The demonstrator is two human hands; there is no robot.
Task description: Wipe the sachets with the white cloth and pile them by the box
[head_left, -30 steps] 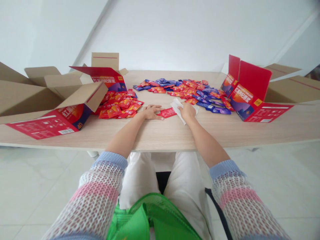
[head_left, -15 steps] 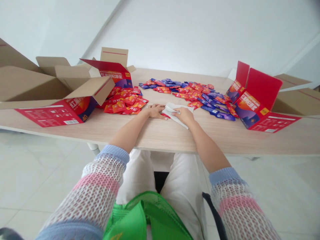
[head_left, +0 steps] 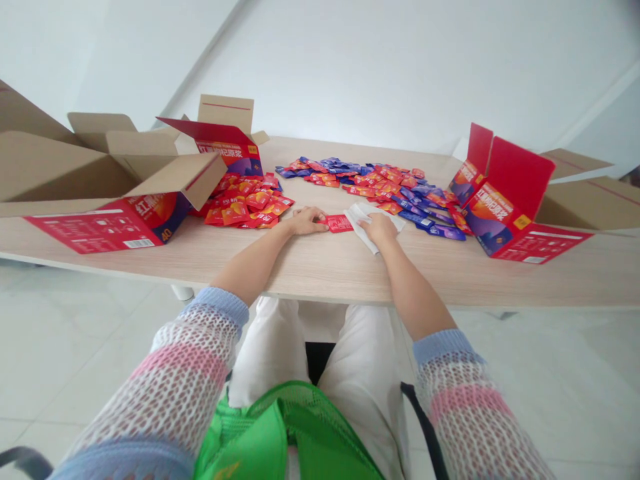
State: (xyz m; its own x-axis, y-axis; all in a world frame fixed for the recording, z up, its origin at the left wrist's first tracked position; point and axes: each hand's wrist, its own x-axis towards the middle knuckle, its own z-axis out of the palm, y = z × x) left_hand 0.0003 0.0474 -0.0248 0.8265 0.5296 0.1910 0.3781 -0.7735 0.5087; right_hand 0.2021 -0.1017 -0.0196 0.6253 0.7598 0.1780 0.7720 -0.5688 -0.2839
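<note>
On the wooden table [head_left: 325, 267], near its front edge, a small red packet [head_left: 340, 223] lies flat between the two hands. The left hand [head_left: 305, 221] lies flat and open, and its fingertips press on the left end of the packet. The right hand [head_left: 381, 229] sits on a white cloth [head_left: 367, 215] just to the right of the packet. Its fingers bend over the cloth, but I cannot tell if they pinch it or only press it down.

I see many boxes, and all of them are open. A big brown box [head_left: 75, 167] stands at the far left with its flaps out; I see only bare walls inside it. A red box [head_left: 150, 215] lies in front of it, and I cannot see into it. Another red box [head_left: 227, 150] stands behind a pile of red packets [head_left: 247, 200], which lies loose on the table to the left of the left hand. Farther back, red and blue packets [head_left: 385, 181] lie mixed in a long spread. On the right, two red boxes [head_left: 500, 200] stand with their lids up, just beside that spread. Their insides are hidden from me. A brown box [head_left: 585, 200] sits behind them.
</note>
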